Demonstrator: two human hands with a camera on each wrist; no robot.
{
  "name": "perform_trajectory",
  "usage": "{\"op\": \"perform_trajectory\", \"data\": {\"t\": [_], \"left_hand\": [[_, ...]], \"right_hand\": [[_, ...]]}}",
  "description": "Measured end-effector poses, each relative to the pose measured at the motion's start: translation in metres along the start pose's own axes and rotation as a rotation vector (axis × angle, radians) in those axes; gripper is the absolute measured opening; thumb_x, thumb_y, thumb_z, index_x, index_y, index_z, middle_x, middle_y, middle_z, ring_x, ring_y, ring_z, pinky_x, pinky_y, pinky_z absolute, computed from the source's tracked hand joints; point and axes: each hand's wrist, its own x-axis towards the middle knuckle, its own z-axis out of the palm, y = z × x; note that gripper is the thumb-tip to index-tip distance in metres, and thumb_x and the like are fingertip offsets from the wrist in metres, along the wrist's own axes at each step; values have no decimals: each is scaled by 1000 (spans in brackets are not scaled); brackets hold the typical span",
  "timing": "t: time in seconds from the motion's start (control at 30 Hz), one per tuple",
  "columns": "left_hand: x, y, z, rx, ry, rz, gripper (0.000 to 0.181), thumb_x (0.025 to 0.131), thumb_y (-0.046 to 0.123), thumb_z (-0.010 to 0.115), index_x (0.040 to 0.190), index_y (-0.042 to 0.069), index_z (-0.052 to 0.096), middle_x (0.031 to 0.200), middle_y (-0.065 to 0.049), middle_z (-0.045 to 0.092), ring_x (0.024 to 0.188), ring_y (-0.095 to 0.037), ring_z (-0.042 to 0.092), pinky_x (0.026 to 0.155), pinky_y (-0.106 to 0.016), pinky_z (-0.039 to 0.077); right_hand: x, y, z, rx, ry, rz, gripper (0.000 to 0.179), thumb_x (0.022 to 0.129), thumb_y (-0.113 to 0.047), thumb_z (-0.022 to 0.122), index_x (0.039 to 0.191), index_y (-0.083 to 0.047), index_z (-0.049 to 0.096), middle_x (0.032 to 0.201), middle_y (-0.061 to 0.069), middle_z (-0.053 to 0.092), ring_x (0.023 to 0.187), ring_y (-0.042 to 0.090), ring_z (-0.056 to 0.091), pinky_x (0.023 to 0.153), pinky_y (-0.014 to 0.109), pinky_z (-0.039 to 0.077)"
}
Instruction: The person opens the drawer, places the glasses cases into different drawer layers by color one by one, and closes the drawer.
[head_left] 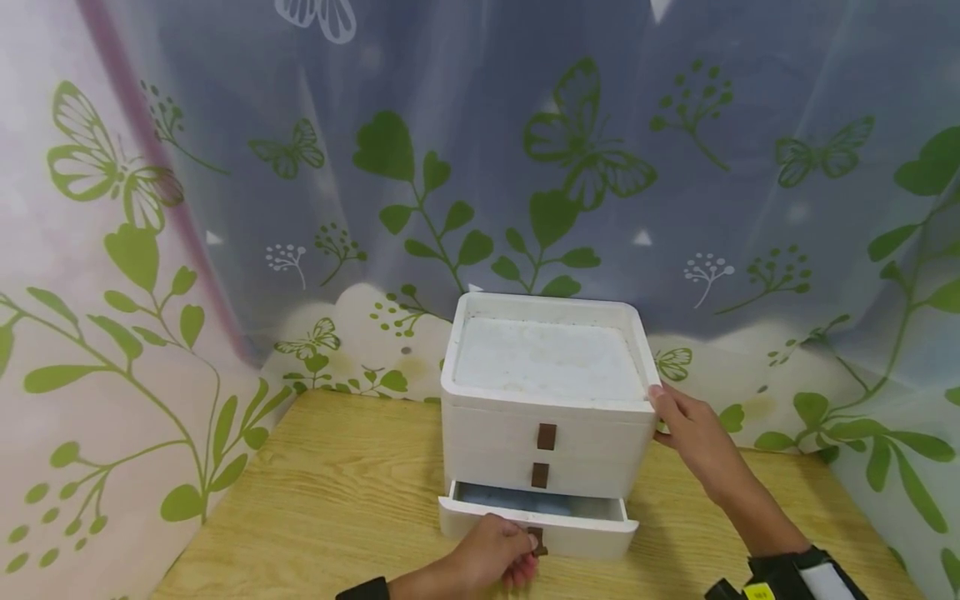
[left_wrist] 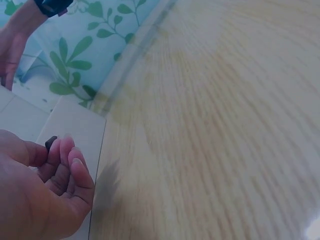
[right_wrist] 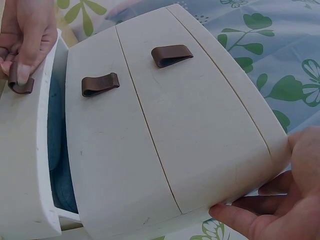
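A small white drawer unit (head_left: 487,442) with brown pull tabs stands on the table. Its bottom drawer (head_left: 585,542) is pulled partway out. My left hand (head_left: 487,552) pinches the brown tab (right_wrist: 21,86) of that drawer between thumb and fingers. Inside the drawer lies something blue (right_wrist: 56,125), partly hidden by the drawer front and the body above. My right hand (head_left: 697,437) holds the unit at its upper right front corner, thumb near the top edge and fingers against the side. Both upper drawers, with their tabs (right_wrist: 172,54), are closed.
The wood-grain table (head_left: 352,492) extends on both sides of the unit. Behind it hangs a curtain (head_left: 465,167) printed with butterflies and leaves. The unit's top is a shallow tray with a raised rim (head_left: 555,305).
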Motion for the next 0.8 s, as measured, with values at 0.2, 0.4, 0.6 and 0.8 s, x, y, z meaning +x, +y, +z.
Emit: {"op": "perform_trajectory", "data": {"t": [0.2,0.4,0.6,0.8], "left_hand": [[6,0,2,-16,23,-32,31,96,10,60,82,-14,72,59,3,61,50,-5,52,47,-16,40],[11,1,2,-25,35,-35,30,96,9,59,82,-15,71,59,3,60,49,-5,52,47,-15,40],[15,3,-1,-5,45,-52,29,97,8,59,84,-15,72,59,3,61,50,-5,52,47,-15,41],[22,4,-2,2,44,-39,29,97,8,58,83,-14,72,60,3,62,50,-5,52,47,-16,41]], "right_hand": [[0,2,-1,4,-3,-8,75,111,-54,31,164,-2,20,169,28,24,149,50,37,107,52,51],[0,1,-2,5,-2,-13,75,111,-54,31,164,-2,22,168,28,25,149,50,38,106,51,51],[-1,0,0,7,-4,-10,74,111,-53,32,164,-1,22,168,28,26,149,50,38,107,52,51],[0,0,0,4,6,-2,76,111,-54,31,164,-1,22,169,28,25,149,50,38,107,52,51]]}}
